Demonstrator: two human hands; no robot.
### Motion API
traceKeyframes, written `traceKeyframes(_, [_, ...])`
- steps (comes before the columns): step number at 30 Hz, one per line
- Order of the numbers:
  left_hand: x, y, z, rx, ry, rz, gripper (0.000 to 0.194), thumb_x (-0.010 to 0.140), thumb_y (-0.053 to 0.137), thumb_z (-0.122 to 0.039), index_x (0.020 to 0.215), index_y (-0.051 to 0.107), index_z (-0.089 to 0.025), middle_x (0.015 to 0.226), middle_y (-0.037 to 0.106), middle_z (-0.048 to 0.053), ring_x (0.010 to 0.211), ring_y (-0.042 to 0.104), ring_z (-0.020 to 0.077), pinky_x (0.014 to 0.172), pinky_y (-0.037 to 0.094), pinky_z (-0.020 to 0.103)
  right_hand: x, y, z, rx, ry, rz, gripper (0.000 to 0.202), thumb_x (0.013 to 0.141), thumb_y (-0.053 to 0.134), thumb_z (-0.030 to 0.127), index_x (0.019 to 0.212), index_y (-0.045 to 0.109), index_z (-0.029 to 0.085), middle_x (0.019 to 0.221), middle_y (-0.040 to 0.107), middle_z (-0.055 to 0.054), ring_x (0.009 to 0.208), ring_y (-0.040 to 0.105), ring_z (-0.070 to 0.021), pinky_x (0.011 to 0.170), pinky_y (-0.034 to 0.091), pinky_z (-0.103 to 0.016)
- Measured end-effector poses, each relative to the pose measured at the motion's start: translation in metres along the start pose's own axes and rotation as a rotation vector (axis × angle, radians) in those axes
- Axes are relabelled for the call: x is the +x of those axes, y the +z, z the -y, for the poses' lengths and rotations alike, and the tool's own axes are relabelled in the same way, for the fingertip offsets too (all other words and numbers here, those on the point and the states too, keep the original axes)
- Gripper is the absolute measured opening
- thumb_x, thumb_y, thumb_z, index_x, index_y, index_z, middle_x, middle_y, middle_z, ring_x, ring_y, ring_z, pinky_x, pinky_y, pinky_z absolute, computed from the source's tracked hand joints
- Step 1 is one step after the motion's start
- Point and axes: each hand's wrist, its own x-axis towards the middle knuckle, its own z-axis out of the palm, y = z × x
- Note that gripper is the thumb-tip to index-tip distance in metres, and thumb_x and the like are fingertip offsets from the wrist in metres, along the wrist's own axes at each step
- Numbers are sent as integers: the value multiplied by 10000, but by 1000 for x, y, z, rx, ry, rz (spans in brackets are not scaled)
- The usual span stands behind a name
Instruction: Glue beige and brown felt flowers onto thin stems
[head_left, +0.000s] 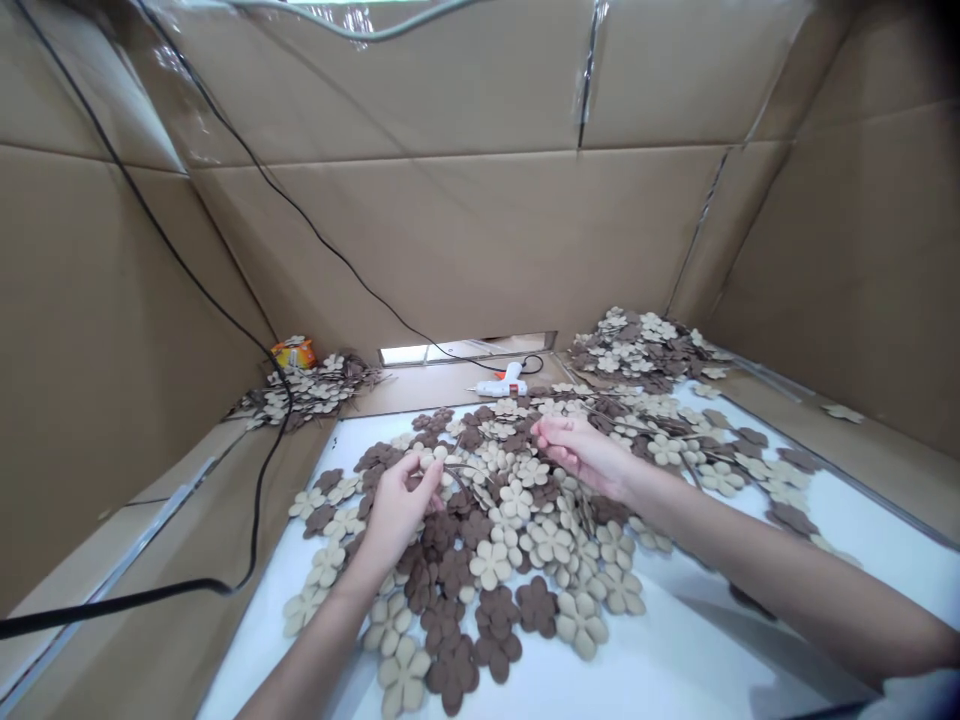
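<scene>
My left hand (pixel 403 497) is over the left part of a pile of flat artificial flowers, thumb and forefinger pinched together. At its fingertips a small beige flower (pixel 436 457) shows, with a thin dark stem (pixel 457 468) curving off to the right. My right hand (pixel 581 452) hovers at the pile's far side, its fingers closed in a pinch; what they hold, if anything, is too small to make out. Beneath and between both hands lie many loose beige flowers (pixel 491 565) and dark brown flowers (pixel 454 672), overlapping on a white board (pixel 660 640).
Beyond the pile, a white glue gun (pixel 502 384) lies on its side, with a black cable (pixel 352 268) running up left. More flowers are heaped at back right (pixel 637 345) and back left (pixel 315 390), beside an orange packet (pixel 294 352). Cardboard walls (pixel 420 230) enclose the space.
</scene>
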Motion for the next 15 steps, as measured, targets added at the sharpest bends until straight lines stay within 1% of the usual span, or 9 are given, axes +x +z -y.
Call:
traceKeyframes(3, [0, 0, 0, -7, 17, 6, 288, 802, 573, -436, 673, 490, -191, 464, 543, -56, 435, 553, 127, 469, 413, 214, -5, -4, -8, 63, 2, 19, 265, 681, 734, 323, 701, 521, 165, 501, 431, 81, 363, 289, -11, 302, 177, -108])
traceKeyframes(6, [0, 1, 0, -1, 31, 9, 283, 795, 578, -439, 686, 510, -187, 459, 546, -52, 429, 554, 133, 460, 422, 219, -6, -8, -19, 92, -1, 44, 369, 717, 687, 442, 643, 438, 180, 482, 393, 81, 356, 270, -23, 313, 149, -130])
traceKeyframes(9, [-1, 2, 2, 12, 42, 5, 282, 801, 566, -442, 690, 519, -188, 460, 547, -51, 427, 551, 134, 461, 426, 220, -7, -10, -28, 110, -29, 56, 437, 762, 626, 520, 601, 402, 180, 444, 362, 81, 353, 266, -31, 333, 188, -145])
traceKeyframes(11, [-1, 3, 3, 23, 45, 0, 272, 809, 558, -437, 700, 520, -191, 454, 539, -56, 426, 549, 133, 468, 425, 221, -8, -11, -31, 113, -73, 48, 474, 778, 596, 552, 572, 395, 175, 427, 365, 76, 359, 294, -33, 355, 246, -149])
traceKeyframes(13, [-2, 4, 3, 34, 45, -3, 261, 811, 560, -425, 699, 514, -194, 452, 532, -60, 429, 548, 132, 475, 421, 220, -10, -12, -30, 80, -107, 40, 471, 756, 617, 564, 578, 440, 166, 457, 438, 58, 395, 377, -34, 394, 322, -144])
traceKeyframes(15, [-3, 5, 1, 42, 43, 0, 261, 809, 567, -417, 688, 506, -194, 455, 529, -60, 434, 549, 131, 476, 417, 219, -12, -12, -29, 28, -98, 42, 425, 705, 683, 539, 625, 517, 156, 539, 536, 33, 458, 468, -37, 445, 391, -137])
